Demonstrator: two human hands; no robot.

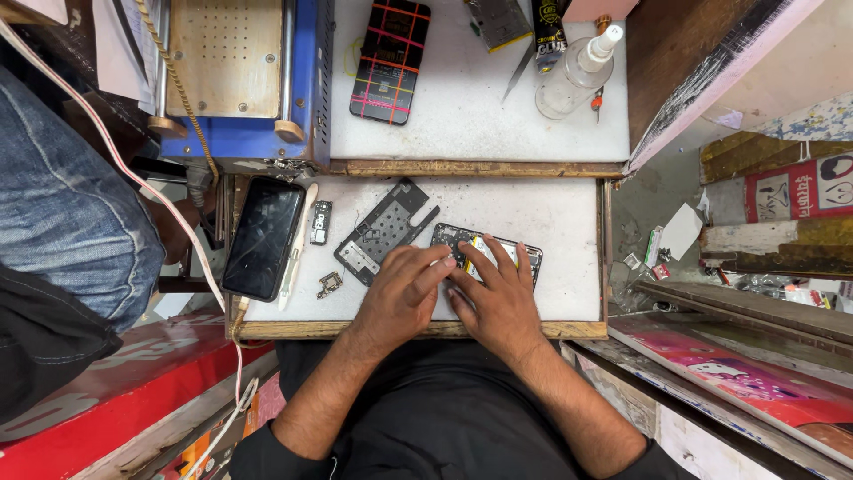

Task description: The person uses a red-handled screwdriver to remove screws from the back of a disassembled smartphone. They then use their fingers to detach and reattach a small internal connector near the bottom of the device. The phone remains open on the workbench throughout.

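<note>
Pressing on the opened phone (487, 255), both hands (453, 298) lie flat-fingered; its long axis runs left-right.

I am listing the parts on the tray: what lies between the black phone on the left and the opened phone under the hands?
In the head view, between the black phone and the opened phone lie a white spudger, two small boards, and a dark inner frame plate.

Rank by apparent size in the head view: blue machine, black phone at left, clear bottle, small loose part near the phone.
1. Blue machine
2. Black phone
3. Clear bottle
4. Small loose part
</note>
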